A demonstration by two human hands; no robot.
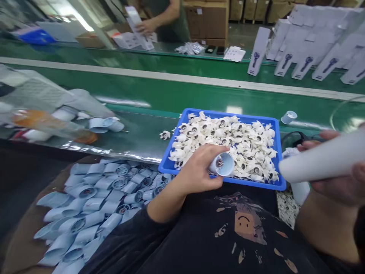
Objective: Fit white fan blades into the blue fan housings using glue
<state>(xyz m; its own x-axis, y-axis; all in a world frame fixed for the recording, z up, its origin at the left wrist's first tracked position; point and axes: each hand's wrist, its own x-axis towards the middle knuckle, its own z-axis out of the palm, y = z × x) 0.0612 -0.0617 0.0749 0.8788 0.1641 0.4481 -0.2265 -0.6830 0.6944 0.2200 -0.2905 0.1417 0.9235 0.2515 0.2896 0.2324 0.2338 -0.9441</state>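
Observation:
My left hand (201, 169) is closed around a light blue plastic tube-shaped housing (224, 164); its open end faces up and a small metal part shows inside. Below it lies a blue tray (170, 160) heaped with small white fan wheels (222, 131), some with dark round centres. At the right, my right hand (336, 190) grips a thick white cylinder with a rounded end (322, 158), held sideways near the tray's right edge. Blur hides what kind of thing it is.
Many light blue housings (105, 201) fill a brown container at lower left. One housing (289, 117) stands right of the tray, and one fan wheel (164, 135) lies to its left. Across the green bench (171, 91), a person's hand (148, 26) holds a box beside white boxes (258, 51).

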